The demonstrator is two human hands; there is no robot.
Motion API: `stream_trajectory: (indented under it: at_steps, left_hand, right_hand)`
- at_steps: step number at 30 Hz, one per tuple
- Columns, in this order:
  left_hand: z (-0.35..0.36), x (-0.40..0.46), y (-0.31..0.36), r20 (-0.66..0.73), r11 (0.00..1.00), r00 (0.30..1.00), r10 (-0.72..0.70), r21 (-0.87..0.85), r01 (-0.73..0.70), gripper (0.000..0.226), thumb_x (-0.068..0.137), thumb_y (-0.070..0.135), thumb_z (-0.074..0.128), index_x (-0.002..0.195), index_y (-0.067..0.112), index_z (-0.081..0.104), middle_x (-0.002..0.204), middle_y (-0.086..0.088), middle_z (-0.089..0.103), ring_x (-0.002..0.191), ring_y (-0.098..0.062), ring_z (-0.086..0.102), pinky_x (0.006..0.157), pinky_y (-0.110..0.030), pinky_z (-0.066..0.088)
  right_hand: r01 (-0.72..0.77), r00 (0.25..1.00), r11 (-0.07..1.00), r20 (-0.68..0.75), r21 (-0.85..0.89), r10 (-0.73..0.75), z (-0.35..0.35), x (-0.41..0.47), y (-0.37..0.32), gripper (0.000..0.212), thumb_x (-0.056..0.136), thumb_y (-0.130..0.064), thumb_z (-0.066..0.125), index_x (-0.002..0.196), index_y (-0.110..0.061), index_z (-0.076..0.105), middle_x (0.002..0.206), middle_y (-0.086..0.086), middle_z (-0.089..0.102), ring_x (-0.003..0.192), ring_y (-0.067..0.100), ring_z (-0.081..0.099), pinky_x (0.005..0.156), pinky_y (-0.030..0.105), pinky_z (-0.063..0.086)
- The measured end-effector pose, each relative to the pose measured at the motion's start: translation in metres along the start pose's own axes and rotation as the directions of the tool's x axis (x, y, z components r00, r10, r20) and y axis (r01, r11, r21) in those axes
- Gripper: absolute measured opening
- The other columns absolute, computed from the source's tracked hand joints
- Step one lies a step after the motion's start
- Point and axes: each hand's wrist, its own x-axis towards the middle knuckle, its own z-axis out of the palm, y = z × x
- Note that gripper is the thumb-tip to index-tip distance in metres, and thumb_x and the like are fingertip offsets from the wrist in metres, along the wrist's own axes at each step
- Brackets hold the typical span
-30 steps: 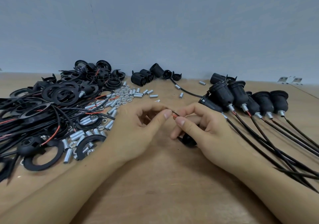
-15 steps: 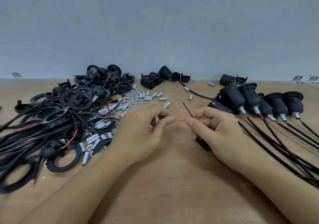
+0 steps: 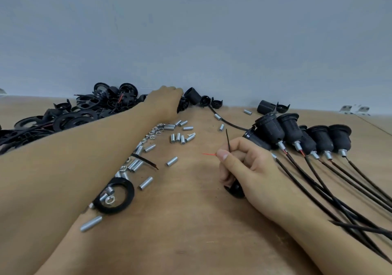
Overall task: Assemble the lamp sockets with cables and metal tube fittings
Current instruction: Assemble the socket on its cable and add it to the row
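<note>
Fingers of the right hand (image 3: 244,168) curl around a black cable end, the thumb and forefinger pinching its two bared wires: a thin red wire (image 3: 209,154) pokes out leftward and a black wire (image 3: 228,140) stands up and away. Under the same palm a small black socket part (image 3: 234,190) rests on the wooden table (image 3: 191,221), partly hidden by the hand. The left hand (image 3: 164,103) is stretched far across the table to a black socket shell (image 3: 182,105) by the wall; its fingers are bent down over the shell, though whether they actually grip it cannot be told from this angle. Just right of that hand lie more loose black socket shells (image 3: 203,99). Short metal tube fittings (image 3: 179,138) and small nuts (image 3: 152,135) are scattered between the two arms, and one black ring (image 3: 115,197) lies near the left forearm with a nut and tubes inside it. On the far left sits a tangled heap of black rings and cables (image 3: 70,115). To the right, a row of assembled lamp sockets (image 3: 301,136) lies with their cables trailing toward the near right edge.
</note>
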Motion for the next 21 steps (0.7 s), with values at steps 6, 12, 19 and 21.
stream_trajectory:
  at_steps: [6,12,19,21]
  left_hand:
    - [0.014,0.005,-0.003,-0.115,0.962,0.993,-0.018,0.268,0.048,0.018,0.088,0.007,0.059,0.106,0.006,0.06,0.099,-0.01,0.059,0.09,-0.027,0.047,0.072,-0.035,0.034]
    - [-0.029,-0.045,0.007,-0.349,0.919,0.918,-0.187,-0.393,0.038,0.033,0.076,0.025,0.075,0.105,0.012,0.064,0.109,-0.006,0.061,0.106,-0.023,0.056,0.084,-0.031,0.045]
    - [-0.022,-0.194,0.089,-0.363,0.345,0.921,-0.143,-0.89,-0.298,0.035,0.063,0.032,0.08,0.092,0.029,0.059,0.09,0.012,0.07,0.088,-0.012,0.07,0.077,-0.027,0.057]
    - [-0.005,-0.203,0.087,-0.304,0.312,0.948,-0.095,-0.913,-0.262,0.036,0.065,0.021,0.081,0.094,0.027,0.062,0.092,0.01,0.069,0.094,-0.017,0.068,0.086,-0.033,0.056]
  right_hand:
    - [-0.002,1.0,1.0,0.02,0.001,0.002,-0.006,0.002,-0.002,0.017,0.098,-0.015,0.057,0.084,-0.005,0.057,0.059,0.003,0.062,0.053,0.014,0.055,0.055,0.024,0.047]
    - [0.02,0.994,0.999,-0.111,0.025,-0.017,-0.007,0.006,0.004,0.017,0.097,-0.019,0.059,0.082,-0.012,0.06,0.055,0.001,0.054,0.049,0.016,0.051,0.051,0.028,0.045]
    - [0.091,0.971,0.992,-0.23,0.085,-0.069,-0.005,0.003,0.003,0.013,0.087,-0.027,0.065,0.08,-0.017,0.068,0.046,-0.002,0.044,0.04,0.017,0.04,0.048,0.032,0.038]
    - [0.114,0.972,0.992,-0.213,0.062,-0.099,-0.003,0.0,0.001,0.011,0.086,-0.027,0.068,0.081,-0.017,0.07,0.046,-0.003,0.044,0.041,0.016,0.039,0.048,0.031,0.037]
